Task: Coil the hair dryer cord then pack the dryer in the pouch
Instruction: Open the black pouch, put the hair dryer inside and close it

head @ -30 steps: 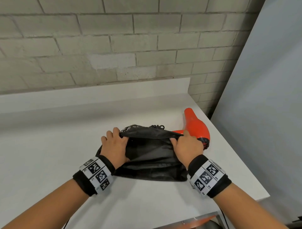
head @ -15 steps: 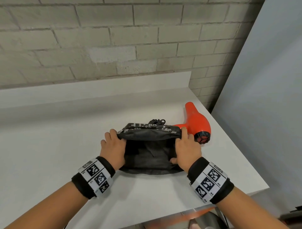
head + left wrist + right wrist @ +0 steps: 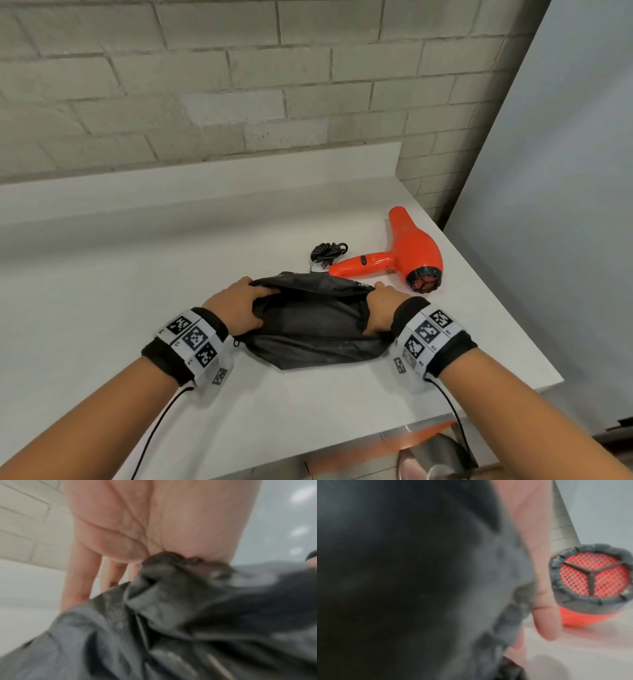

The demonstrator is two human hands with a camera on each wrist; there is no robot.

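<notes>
We note the left hand (image 3: 236, 310) gripping the left end of the black pouch (image 3: 315, 329), thumb inside the mouth. The pouch lies on the white counter (image 3: 102, 308), held open. The right hand (image 3: 380, 310) grips its right end likewise. Behind it, apart from the pouch, the coiled cord (image 3: 327, 251) lies beside the handle of the orange hair dryer (image 3: 407, 255), just right.

Pale brick wall (image 3: 205, 85) behind white counter (image 3: 102, 274); grey panel (image 3: 565, 171) at right.
</notes>
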